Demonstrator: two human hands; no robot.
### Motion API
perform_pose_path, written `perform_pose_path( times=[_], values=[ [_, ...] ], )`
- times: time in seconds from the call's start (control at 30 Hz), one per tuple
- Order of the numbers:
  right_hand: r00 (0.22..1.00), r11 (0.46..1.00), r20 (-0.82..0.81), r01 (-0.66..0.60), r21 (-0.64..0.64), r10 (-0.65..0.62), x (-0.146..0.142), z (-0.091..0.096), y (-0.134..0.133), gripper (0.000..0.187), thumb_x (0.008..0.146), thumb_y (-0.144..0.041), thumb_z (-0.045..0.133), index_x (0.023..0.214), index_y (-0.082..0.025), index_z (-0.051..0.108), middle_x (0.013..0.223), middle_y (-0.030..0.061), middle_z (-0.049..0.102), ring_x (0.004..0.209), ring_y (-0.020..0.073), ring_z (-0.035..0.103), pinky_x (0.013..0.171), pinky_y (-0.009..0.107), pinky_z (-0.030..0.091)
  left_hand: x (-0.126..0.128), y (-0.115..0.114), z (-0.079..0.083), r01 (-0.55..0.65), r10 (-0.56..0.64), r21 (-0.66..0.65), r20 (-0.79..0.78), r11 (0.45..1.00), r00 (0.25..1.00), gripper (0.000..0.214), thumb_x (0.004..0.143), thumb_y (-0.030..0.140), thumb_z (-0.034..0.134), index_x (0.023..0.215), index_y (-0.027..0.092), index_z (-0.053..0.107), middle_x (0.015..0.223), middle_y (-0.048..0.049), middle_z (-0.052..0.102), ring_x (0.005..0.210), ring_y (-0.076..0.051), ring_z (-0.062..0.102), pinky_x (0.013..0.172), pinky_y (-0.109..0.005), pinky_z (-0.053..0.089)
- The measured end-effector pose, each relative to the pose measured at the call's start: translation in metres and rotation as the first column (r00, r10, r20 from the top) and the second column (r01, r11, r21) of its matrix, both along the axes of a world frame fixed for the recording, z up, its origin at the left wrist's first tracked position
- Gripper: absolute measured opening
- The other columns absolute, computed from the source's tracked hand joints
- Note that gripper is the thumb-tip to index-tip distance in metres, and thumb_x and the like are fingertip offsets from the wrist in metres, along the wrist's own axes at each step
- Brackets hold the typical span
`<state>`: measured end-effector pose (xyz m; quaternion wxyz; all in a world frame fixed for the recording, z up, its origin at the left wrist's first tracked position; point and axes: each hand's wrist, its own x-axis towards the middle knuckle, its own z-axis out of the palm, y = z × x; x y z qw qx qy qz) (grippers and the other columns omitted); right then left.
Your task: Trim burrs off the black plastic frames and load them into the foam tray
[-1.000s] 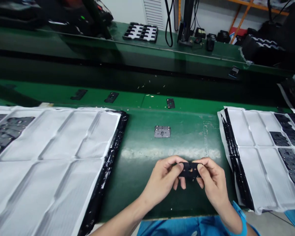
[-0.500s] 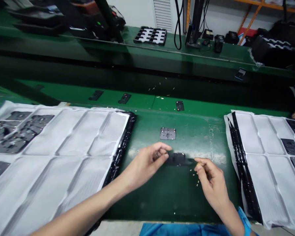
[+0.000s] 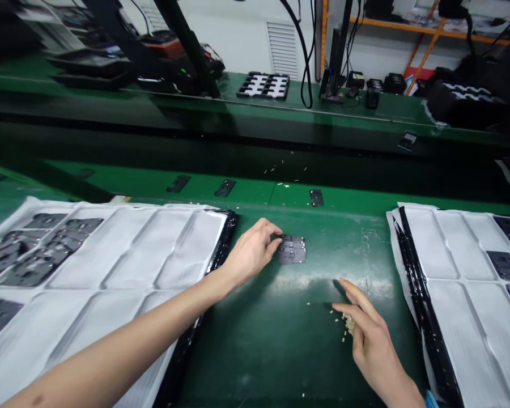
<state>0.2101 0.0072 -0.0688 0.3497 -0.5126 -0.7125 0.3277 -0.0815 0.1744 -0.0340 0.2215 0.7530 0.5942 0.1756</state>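
Observation:
My left hand (image 3: 250, 253) reaches across the green bench (image 3: 280, 340). Its fingertips pinch the left edge of a small dark plate (image 3: 293, 250), which lies on a short stack of similar grey plates. My right hand (image 3: 365, 334) hovers low over the bench at the lower right, its fingers stretched out and holding nothing. Just beside its fingertips lie pale crumbs (image 3: 345, 324). Both hands are well apart from each other.
A white-lined tray (image 3: 123, 266) on the left holds several dark plates in its far compartments. On the right, another tray (image 3: 446, 266) has dark plates at its edge. Loose black parts (image 3: 317, 197) lie on the belt behind. A black parts tray (image 3: 263, 85) and cables sit at the back.
Both hands held the dark plate together near my body. My right hand let go, and my left hand carried the plate forward onto the grey stack. The view shifted upward.

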Motion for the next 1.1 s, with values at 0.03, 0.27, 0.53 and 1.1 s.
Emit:
perform_pose_path(
  times=[0.03, 0.27, 0.53, 1.1],
  values=[
    [1.0, 1.0, -0.001, -0.001, 0.008, 0.001, 0.0, -0.001, 0.0, 0.059, 0.084, 0.007, 0.042, 0.125, -0.023, 0.073, 0.161, 0.0123, 0.052, 0.146, 0.0264, 0.054, 0.116, 0.047, 0.051, 0.002, 0.009, 0.003, -0.001, 0.001, 0.004, -0.024, 1.0, 1.0, 0.018, 0.091, 0.024, 0.056, 0.1, 0.02, 0.072, 0.1, -0.0069, 0.067, 0.08, -0.023, 0.067, 0.084, -0.039, 0.055],
    [1.0, 0.994, 0.014, -0.015, 0.107, 0.013, -0.011, 0.009, 0.0, 0.061, 0.089, 0.008, 0.044, 0.132, -0.026, 0.07, 0.153, 0.0107, 0.061, 0.149, 0.0298, 0.05, 0.122, 0.062, 0.038, 0.078, 0.103, 0.009, -0.085, 0.081, -0.014, -0.18, 0.996, 0.98, 0.034, 0.097, 0.044, 0.066, 0.11, 0.013, 0.073, 0.125, -0.0177, 0.068, 0.119, -0.035, 0.066, 0.103, -0.044, 0.051],
    [0.998, 0.999, 0.058, -0.011, 0.048, 0.009, -0.008, 0.014, -0.005, 0.058, 0.09, 0.008, 0.04, 0.129, -0.023, 0.071, 0.157, 0.0146, 0.056, 0.148, 0.0304, 0.05, 0.111, 0.046, 0.056, 0.145, 0.144, 0.003, -0.167, 0.125, -0.154, -0.246, 0.974, 0.961, 0.039, 0.1, 0.035, 0.069, 0.135, 0.017, 0.063, 0.139, -0.0122, 0.064, 0.119, -0.029, 0.066, 0.1, -0.052, 0.058],
    [0.823, 0.91, -0.393, 0.398, -0.113, -0.409, 0.005, 0.064, 0.005, 0.029, 0.105, -0.036, 0.056, 0.128, -0.021, 0.063, 0.105, 0.0072, 0.07, 0.059, 0.0111, 0.056, 0.056, 0.024, 0.049, 0.108, -0.078, 0.082, 0.425, -0.396, -0.012, 0.342, 0.905, 0.852, 0.025, 0.1, 0.029, 0.054, 0.084, 0.019, 0.071, 0.074, 0.0004, 0.068, 0.065, -0.015, 0.059, 0.061, -0.026, 0.041]
  ],
)
